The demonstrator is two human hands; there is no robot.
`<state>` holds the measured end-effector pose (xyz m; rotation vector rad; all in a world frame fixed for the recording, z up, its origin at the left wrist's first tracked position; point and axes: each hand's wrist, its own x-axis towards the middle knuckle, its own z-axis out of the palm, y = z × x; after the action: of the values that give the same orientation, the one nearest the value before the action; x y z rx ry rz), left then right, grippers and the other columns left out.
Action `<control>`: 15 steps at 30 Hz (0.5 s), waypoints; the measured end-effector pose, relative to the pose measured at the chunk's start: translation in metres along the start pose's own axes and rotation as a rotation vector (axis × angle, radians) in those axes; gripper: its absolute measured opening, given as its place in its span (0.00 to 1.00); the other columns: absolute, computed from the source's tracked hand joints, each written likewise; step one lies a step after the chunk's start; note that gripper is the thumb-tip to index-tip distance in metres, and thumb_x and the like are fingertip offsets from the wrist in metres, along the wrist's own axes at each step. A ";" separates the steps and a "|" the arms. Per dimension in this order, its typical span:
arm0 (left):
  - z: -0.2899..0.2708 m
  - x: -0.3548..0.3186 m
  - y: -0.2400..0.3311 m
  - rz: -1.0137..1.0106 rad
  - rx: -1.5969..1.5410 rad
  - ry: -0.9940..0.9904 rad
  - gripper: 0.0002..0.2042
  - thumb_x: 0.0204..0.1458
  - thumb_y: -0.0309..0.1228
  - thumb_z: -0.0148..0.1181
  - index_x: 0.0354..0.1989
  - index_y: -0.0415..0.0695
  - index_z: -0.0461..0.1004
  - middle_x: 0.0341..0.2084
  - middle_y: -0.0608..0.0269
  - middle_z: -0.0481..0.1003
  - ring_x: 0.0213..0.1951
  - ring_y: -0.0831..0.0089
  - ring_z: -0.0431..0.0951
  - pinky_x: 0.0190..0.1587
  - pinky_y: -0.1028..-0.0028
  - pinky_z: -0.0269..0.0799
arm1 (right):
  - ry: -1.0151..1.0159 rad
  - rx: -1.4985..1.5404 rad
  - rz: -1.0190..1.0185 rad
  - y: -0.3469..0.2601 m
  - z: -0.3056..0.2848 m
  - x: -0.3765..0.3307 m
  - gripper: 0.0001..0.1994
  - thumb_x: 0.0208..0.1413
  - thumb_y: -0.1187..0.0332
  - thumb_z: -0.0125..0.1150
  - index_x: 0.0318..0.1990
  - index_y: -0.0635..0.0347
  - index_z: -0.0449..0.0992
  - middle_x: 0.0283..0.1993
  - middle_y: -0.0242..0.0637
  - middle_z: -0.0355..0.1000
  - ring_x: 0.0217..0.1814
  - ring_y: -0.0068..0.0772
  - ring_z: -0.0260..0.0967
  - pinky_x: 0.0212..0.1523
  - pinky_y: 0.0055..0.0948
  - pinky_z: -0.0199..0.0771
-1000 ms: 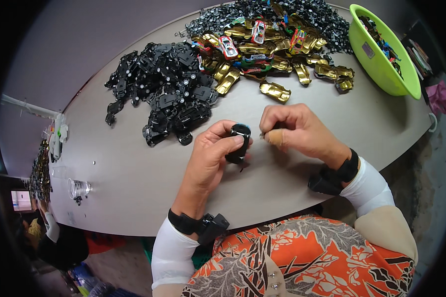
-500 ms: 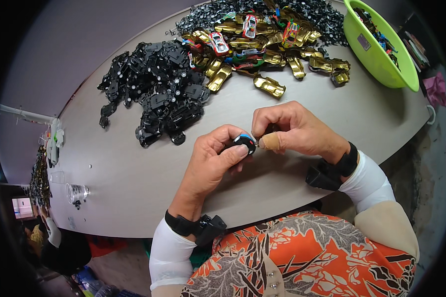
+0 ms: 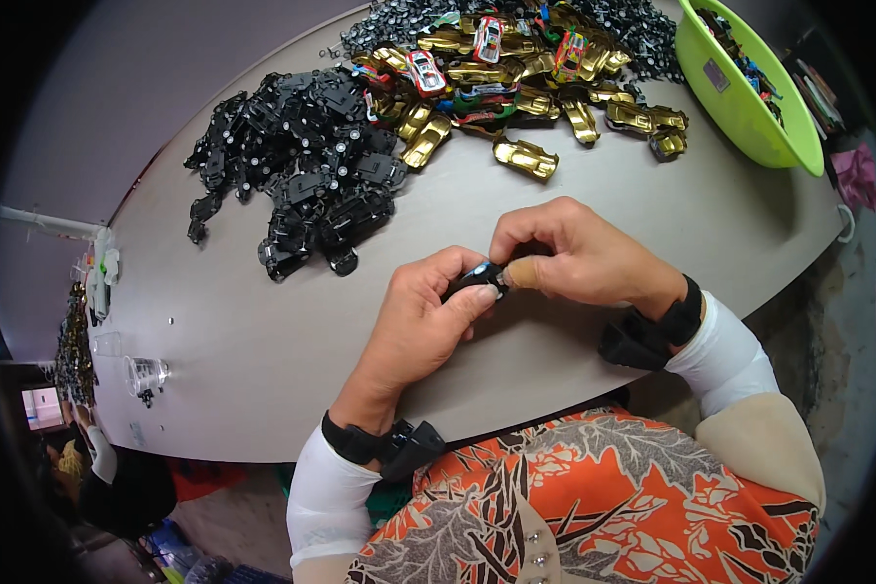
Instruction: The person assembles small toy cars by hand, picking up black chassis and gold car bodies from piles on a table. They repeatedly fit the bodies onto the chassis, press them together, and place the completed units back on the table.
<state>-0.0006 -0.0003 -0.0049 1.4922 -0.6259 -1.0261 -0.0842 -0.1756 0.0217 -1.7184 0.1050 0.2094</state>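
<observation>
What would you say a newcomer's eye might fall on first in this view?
Probably the shiny heap of mostly gold toy cars at the far middle, then the bright green basin at far right. Nearer, the left hand holds a black piece, with the right hand close against it.

Looks down from a head mount, through the left lens of a side-by-side fisheye pair, upright and unmirrored. Faces forward and steeply down onto the table. Hangs close above the left hand and the right hand, framing both near the middle. Takes in the shirt along the lower edge. Reaches beyond the hands to black parts and gold cars near the top, and to the bowl at upper right. Stretches at left past a cup to a co-worker, small and well apart. Bends the table's far edge into an arc and fades to black around the rim.
</observation>
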 end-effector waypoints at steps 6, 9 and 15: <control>0.006 0.002 -0.011 0.027 0.150 0.040 0.05 0.50 0.24 0.54 0.34 0.38 0.72 0.17 0.72 0.69 0.17 0.87 0.64 0.20 0.83 0.60 | 0.117 -0.244 -0.199 0.031 0.010 0.007 0.05 0.40 0.77 0.56 0.29 0.66 0.72 0.23 0.47 0.70 0.24 0.38 0.67 0.27 0.32 0.65; 0.005 0.001 -0.010 0.012 0.130 0.043 0.05 0.50 0.25 0.54 0.34 0.38 0.72 0.17 0.71 0.70 0.17 0.87 0.65 0.19 0.84 0.59 | 0.140 -0.326 -0.274 0.036 0.012 0.008 0.05 0.43 0.75 0.56 0.29 0.66 0.72 0.21 0.40 0.69 0.22 0.31 0.66 0.24 0.29 0.64; -0.003 -0.011 -0.003 -0.083 -0.095 0.050 0.09 0.51 0.29 0.56 0.38 0.39 0.73 0.21 0.65 0.74 0.17 0.85 0.69 0.18 0.86 0.62 | 0.001 0.127 0.006 0.018 -0.016 0.009 0.06 0.47 0.74 0.57 0.35 0.62 0.72 0.26 0.27 0.68 0.22 0.13 0.62 0.21 0.14 0.61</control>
<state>-0.0037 0.0108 -0.0053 1.4664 -0.4765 -1.0642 -0.0780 -0.1935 0.0047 -1.5924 0.1218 0.2019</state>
